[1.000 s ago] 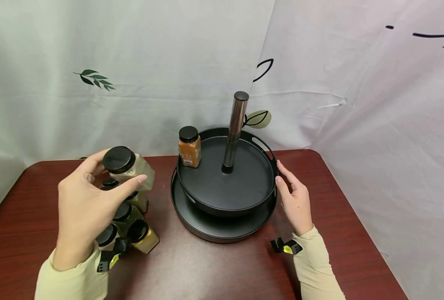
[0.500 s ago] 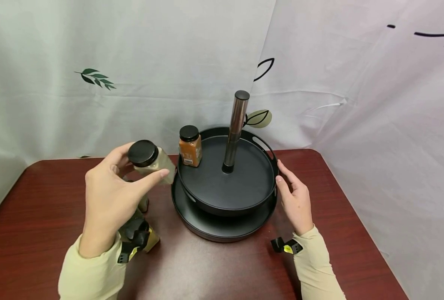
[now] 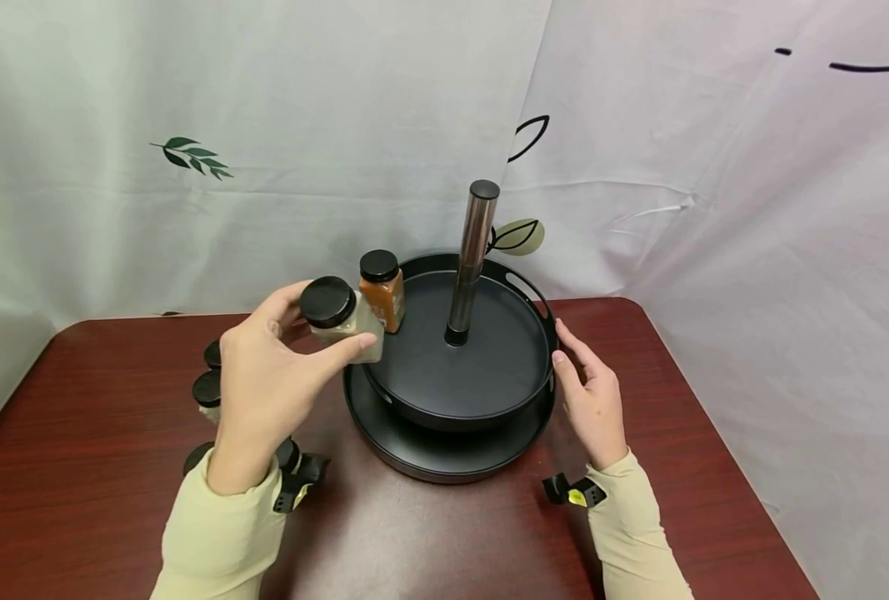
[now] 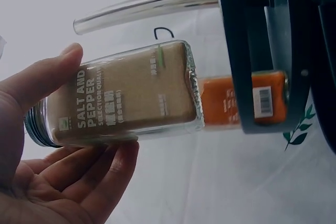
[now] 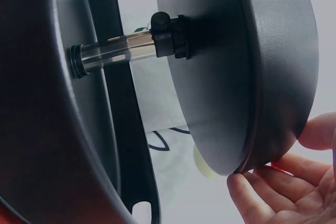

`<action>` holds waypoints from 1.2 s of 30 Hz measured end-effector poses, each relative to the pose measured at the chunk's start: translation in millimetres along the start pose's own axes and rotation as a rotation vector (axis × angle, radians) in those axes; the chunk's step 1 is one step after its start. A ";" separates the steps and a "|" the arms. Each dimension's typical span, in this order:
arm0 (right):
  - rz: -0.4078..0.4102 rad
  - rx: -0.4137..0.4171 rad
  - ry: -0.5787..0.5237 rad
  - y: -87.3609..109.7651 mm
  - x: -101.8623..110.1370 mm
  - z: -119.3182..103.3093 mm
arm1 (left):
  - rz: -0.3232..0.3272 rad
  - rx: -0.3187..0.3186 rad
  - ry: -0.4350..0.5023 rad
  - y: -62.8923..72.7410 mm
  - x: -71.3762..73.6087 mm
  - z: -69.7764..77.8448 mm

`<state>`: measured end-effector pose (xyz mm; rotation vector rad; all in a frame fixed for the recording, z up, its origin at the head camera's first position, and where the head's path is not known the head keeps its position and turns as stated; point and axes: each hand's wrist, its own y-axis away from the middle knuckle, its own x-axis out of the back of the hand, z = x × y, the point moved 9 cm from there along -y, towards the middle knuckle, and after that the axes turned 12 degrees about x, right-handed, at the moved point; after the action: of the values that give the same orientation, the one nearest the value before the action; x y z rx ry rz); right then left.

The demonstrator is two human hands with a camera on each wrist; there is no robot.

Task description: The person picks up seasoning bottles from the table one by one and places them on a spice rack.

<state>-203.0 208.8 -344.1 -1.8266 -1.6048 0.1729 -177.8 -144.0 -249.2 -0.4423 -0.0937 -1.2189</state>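
Observation:
My left hand (image 3: 267,383) holds a glass seasoning jar (image 4: 131,90) by its upper body, thumb on one side and fingers on the other. Its label reads "SALT AND PEPPER" and its lid is black. In the head view the jar, tilted, overlaps the left rim of the upper round tray (image 3: 451,383). Beside it on that tray stands an orange spice jar (image 3: 384,302) with a black lid. With relaxed fingers, my right hand (image 3: 592,404) touches the outer wall of the upper tray on the right; the right wrist view shows fingertips at its lower edge.
A wider black lower tray (image 3: 444,467) sits underneath on the red-brown table (image 3: 77,417). Through the upper tray rises a metal post (image 3: 471,258). Several black-lidded jars (image 3: 207,388) stand at the left, partly hidden by my left arm. White curtains (image 3: 302,100) hang behind.
My left hand has carried the salt and pepper jar rightward from above the jar group to the upper tray's left rim. The right hand and the trays have stayed in place.

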 end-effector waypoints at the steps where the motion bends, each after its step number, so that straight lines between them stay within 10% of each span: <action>1: -0.001 0.006 -0.003 0.0 -0.1 0.1 | -0.006 0.002 0.000 -0.4 -2.0 -0.2; 36: 0.004 -0.030 -0.012 1.5 0.5 2.8 | -0.049 -0.084 -0.229 1.6 -47.8 -12.6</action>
<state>-203.1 210.4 -346.9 -1.8547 -1.6198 0.1631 -195.3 -106.0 -275.6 -0.6555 -0.2511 -1.2203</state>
